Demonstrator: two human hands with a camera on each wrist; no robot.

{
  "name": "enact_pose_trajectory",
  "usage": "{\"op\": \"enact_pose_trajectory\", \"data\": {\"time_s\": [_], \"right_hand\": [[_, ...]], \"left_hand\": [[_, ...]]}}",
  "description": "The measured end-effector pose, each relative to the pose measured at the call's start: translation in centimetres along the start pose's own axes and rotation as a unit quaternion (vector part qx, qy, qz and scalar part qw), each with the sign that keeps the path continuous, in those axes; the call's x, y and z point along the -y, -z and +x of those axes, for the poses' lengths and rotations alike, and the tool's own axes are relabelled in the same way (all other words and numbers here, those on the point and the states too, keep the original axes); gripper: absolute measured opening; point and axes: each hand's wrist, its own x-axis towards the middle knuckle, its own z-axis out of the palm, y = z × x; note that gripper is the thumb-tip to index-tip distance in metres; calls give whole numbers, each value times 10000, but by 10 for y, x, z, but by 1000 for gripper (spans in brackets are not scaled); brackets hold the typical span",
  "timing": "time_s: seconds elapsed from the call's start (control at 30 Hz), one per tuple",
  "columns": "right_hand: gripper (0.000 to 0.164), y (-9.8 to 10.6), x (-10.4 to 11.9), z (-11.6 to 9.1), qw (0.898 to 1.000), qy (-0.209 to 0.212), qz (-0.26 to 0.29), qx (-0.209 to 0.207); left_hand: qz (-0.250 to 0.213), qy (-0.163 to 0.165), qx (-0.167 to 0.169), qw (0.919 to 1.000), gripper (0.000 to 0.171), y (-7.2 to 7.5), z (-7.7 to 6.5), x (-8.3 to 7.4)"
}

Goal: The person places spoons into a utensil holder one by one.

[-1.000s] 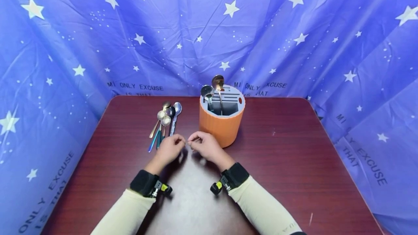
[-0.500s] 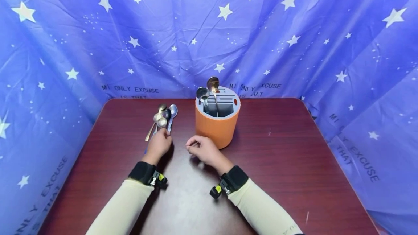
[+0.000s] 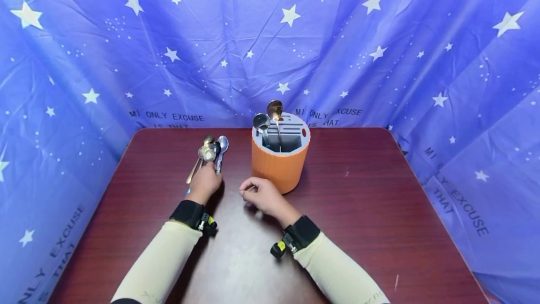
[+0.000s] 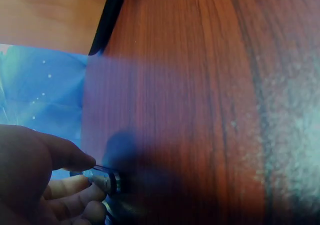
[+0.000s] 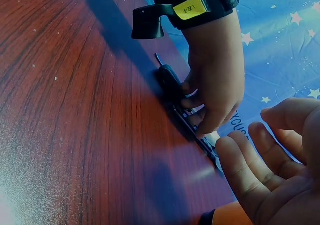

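Note:
My left hand (image 3: 204,183) is over the handles of a small pile of spoons (image 3: 208,154) left of centre in the head view. In the left wrist view its thumb and fingers close on a spoon (image 4: 102,180), and part of the grip is hidden. My right hand (image 3: 265,195) hangs in front of an orange cutlery holder (image 3: 278,170), its fingers loosely bent with nothing between them, as the right wrist view also shows. Standing bowl-up in that holder are a silver spoon (image 3: 261,122) and a gold-coloured spoon (image 3: 275,108).
The holder's grey top (image 3: 291,128) has slots, round holes and a larger rectangular compartment. Everything stands on a dark red wooden table (image 3: 358,210). A blue star-patterned curtain (image 3: 228,36) hangs behind the table and along both sides.
My left hand has moved left from beside my right hand onto the spoon handles, and its fingers have closed there. My right hand has stayed nearly still. The head view has shifted slightly.

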Motion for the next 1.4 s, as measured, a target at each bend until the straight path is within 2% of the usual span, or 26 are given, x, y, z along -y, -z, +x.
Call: {"op": "enact_pose_trajectory", "data": {"time_s": [0.3,0.5,0.63,0.83,1.2,1.4], "right_hand": [[7,1,-1,-1,10000,-23,63,48],[5,0,-3,-1,9999,-137,-17,76],[5,-1,-5,-1,9999,-138,-33,54],[8,-2,-8,0,9999,-154,0,64],[15,-3,-14,3,9997,-213,130,-1],[18,-2,-16,4,9994,-275,209,-72]], "left_hand": [[395,-101,98,9991,30,-4,-6,-2],[448,-177,157,9987,23,-6,-13,-6],[497,-58,309,9983,23,-9,-20,-10],[541,35,488,9973,27,-18,-35,-14],[350,-296,398,9982,21,-27,-73,-14],[206,-644,267,9974,20,-32,-95,-17]]}}
